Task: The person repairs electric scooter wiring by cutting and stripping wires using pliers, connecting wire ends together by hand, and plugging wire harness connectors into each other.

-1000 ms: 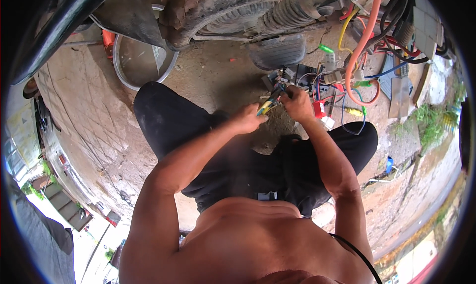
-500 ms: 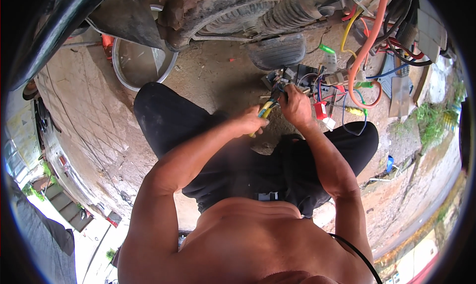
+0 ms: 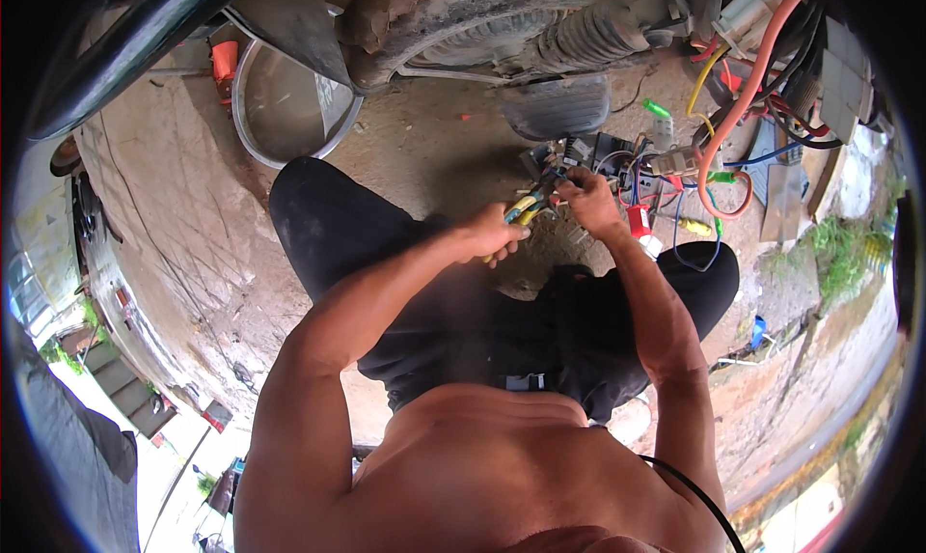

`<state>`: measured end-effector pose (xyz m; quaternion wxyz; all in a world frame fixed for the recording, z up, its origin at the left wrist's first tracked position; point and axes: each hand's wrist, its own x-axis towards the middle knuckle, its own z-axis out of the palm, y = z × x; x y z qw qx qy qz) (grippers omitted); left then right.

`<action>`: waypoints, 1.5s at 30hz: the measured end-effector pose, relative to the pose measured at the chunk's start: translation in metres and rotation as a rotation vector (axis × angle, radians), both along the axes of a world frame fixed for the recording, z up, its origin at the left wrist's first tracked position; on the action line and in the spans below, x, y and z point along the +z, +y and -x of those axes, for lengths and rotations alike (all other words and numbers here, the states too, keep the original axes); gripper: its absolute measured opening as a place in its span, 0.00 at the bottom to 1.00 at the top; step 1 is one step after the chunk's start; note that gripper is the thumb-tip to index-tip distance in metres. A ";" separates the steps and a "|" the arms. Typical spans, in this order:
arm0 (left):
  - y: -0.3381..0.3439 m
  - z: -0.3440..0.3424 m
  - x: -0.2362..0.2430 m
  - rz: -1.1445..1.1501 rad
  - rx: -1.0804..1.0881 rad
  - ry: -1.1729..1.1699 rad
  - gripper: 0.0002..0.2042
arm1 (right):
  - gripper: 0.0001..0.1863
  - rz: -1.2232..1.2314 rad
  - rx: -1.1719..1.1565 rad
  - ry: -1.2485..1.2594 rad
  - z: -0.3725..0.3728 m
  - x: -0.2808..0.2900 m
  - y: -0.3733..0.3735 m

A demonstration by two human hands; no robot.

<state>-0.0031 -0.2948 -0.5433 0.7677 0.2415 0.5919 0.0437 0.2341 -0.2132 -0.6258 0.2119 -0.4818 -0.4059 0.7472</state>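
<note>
My left hand [image 3: 490, 233] is wrapped round the handles of pliers [image 3: 523, 208] with yellow and blue grips, their jaws pointing away from me. Close beside the jaws, my right hand [image 3: 590, 204] is closed in a pinch at the near edge of a tangle of wires and connectors. What its fingertips hold is too small to make out. Just beyond lies a black connector block [image 3: 606, 148] with several thin wires. A red connector [image 3: 638, 221] and a yellow one [image 3: 694, 227] hang to the right of my right hand.
A thick orange cable [image 3: 748, 85] curves down at the right, near a green connector [image 3: 656, 109]. A black ribbed rubber pad [image 3: 558, 109] lies beyond my hands, below dirty machinery [image 3: 579, 40]. A round metal basin [image 3: 241, 124] stands at the far left, by an orange object [image 3: 224, 61].
The right hand has shifted slightly right and nearer, a little apart from where it was on the wires. The left hand still holds the pliers. The whole view has shifted slightly.
</note>
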 end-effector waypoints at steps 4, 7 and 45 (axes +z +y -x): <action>-0.004 0.000 -0.002 -0.082 0.071 0.008 0.15 | 0.18 -0.169 0.240 -0.486 0.025 0.042 0.004; -0.009 0.000 -0.022 -0.352 -0.249 0.315 0.20 | 0.17 -0.262 0.129 -0.348 0.025 0.038 -0.002; -0.012 0.001 -0.005 -0.513 -0.327 0.402 0.20 | 0.15 -0.614 0.185 -0.663 0.036 0.048 -0.010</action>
